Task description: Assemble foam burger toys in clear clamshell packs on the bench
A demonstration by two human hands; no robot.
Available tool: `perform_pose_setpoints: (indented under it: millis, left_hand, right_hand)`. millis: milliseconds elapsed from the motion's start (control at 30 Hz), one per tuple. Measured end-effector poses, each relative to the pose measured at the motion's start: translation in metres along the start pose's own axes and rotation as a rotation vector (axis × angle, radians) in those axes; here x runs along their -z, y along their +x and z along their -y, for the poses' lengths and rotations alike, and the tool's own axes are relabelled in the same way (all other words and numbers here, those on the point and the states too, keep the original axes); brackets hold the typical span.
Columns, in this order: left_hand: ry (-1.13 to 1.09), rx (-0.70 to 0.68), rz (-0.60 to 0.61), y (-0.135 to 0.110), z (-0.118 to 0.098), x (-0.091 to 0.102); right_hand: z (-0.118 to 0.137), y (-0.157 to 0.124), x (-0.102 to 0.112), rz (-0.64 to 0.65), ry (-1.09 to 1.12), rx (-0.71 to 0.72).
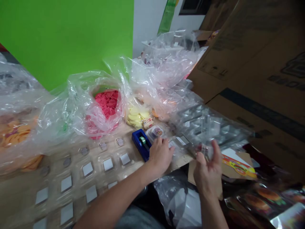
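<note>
Head view: a small clear plastic case (205, 150) is gripped between the thumb and fingers of the right hand (208, 170), by the near edge of the tabletop (14, 195). The left hand (161, 156) is placed beside a blue tape dispenser (140, 144), fingers curled down; whether anything is gripped there cannot be told. Pink pieces (109, 103) are bagged farther back.

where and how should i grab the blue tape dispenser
Probably pinch the blue tape dispenser across its long sides, from above at the far end: it is long and narrow, and the left hand hides part of its near end.
</note>
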State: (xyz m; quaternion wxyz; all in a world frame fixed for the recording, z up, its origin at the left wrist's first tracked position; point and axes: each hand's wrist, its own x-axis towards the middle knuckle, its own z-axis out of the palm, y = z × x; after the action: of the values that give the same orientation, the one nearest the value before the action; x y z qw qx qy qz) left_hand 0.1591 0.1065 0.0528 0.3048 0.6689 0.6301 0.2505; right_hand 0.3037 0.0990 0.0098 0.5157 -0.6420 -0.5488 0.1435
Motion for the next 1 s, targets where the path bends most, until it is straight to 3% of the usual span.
perform_pose_setpoints:
  millis: [133, 267, 467, 733, 867, 1000]
  left_hand:
    - [0.128, -0.089, 0.03, 0.012, -0.009, -0.015]
    - [0.075, -0.069, 0.045, 0.026, -0.005, -0.025]
    - [-0.023, 0.019, 0.061, 0.04, -0.003, -0.027]
    - [0.004, 0.14, 0.187, 0.062, -0.018, -0.039]
    - [-0.046, 0.179, 0.129, 0.064, -0.019, -0.037]
    - [-0.212, 0.143, 0.025, 0.059, -0.014, -0.022]
  right_hand:
    - [-0.009, 0.003, 0.005, 0.153, -0.143, 0.014]
    - [-0.015, 0.005, 0.01, 0.275, -0.353, 0.065]
    - [-0.012, 0.008, 0.014, 0.221, -0.456, 0.283]
    - [-0.021, -0.001, 0.011, 0.202, -0.489, 0.263]
    - [-0.024, -0.005, 0.015, 0.21, -0.53, 0.281]
    - [-0.015, -0.008, 0.021, 0.153, -0.626, 0.365]
